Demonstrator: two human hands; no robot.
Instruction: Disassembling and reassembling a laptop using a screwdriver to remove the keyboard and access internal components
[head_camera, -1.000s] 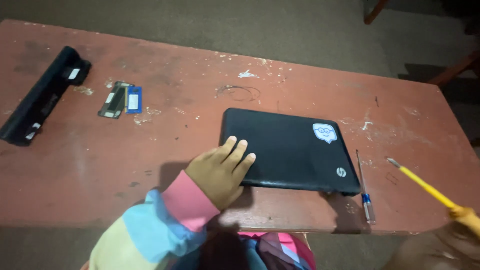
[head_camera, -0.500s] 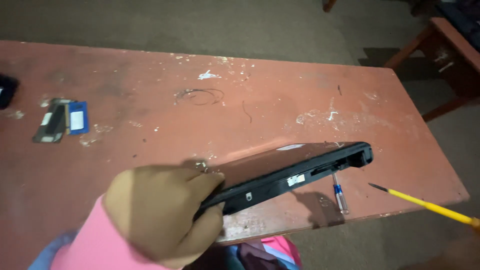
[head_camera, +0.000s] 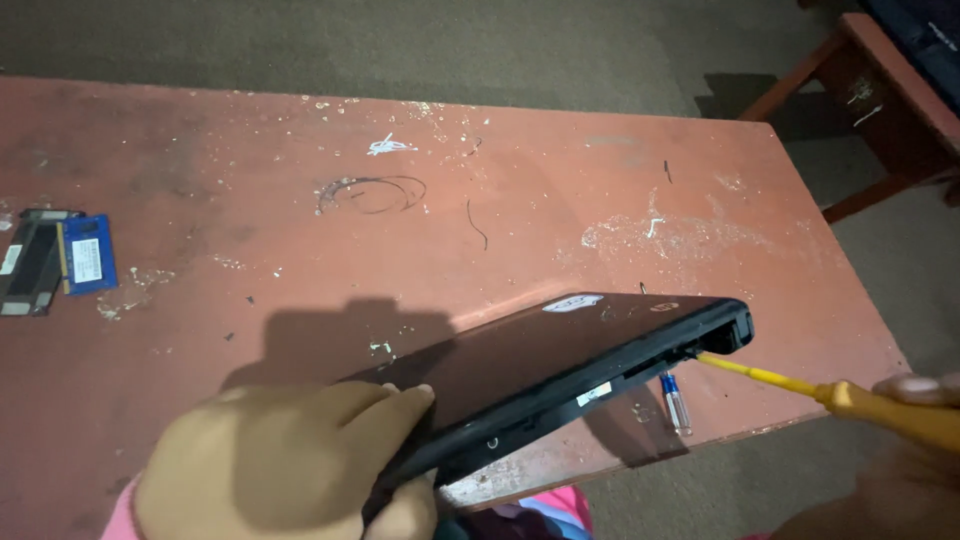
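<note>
Left hand (head_camera: 285, 460) at 7 o'clock, fingers curled and clamped on the near corner of the laptop (head_camera: 560, 365). Laptop closed, black, tilted up off the bench (head_camera: 520, 180), long edge facing the camera, far end toward 3 o'clock. Pale sticker visible on lid. Right hand (head_camera: 915, 400) at 4 o'clock, mostly out of frame; pinching the yellow handle of a screwdriver (head_camera: 800, 385), finger spread not discernible. Screwdriver tip touching the laptop's right end, at a side opening. Small blue-capped tool (head_camera: 677, 402) lying on bench just under the raised laptop, near the front edge. Blue card (head_camera: 88, 254) and dark strip (head_camera: 32, 262) side by side at 9 o'clock, well apart from laptop. Bench surface red, scratched, paint-flecked. Wooden furniture (head_camera: 880, 90) at 2 o'clock.
</note>
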